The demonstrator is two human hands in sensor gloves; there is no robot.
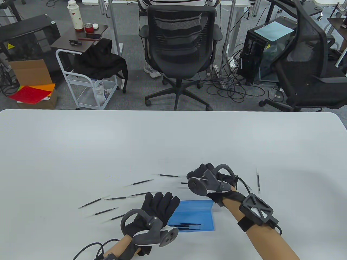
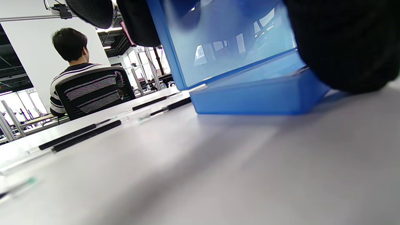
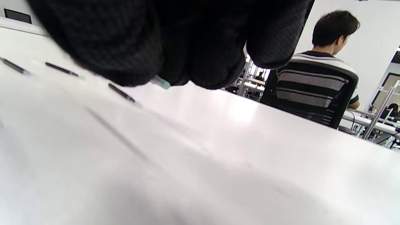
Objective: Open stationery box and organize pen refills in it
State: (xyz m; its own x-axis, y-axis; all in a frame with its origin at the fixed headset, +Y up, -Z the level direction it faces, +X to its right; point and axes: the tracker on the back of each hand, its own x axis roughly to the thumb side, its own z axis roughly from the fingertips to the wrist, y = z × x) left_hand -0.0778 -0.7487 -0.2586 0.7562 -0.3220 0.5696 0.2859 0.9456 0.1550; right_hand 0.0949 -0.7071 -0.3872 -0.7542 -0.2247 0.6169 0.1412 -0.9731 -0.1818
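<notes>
The blue stationery box (image 1: 198, 210) lies open near the table's front edge, its lid (image 2: 231, 40) tilted up, with a few pen refills (image 1: 189, 225) inside. My left hand (image 1: 160, 203) rests with straight fingers against the box's left end; the fingers (image 2: 137, 22) show beside the lid. Just beyond the box, my right hand (image 1: 199, 174) is curled and pinches a pen refill (image 3: 161, 82) whose pale tip pokes out under the fingers. Several loose refills (image 1: 143, 182) lie scattered left of the hands, and they also show as refills (image 2: 81, 134) in the left wrist view.
One refill (image 1: 258, 180) lies alone to the right of my right arm. Behind the white table (image 1: 108, 140) a person sits in a black office chair (image 1: 179, 46), facing away. A cart, boxes and computer towers stand on the floor beyond.
</notes>
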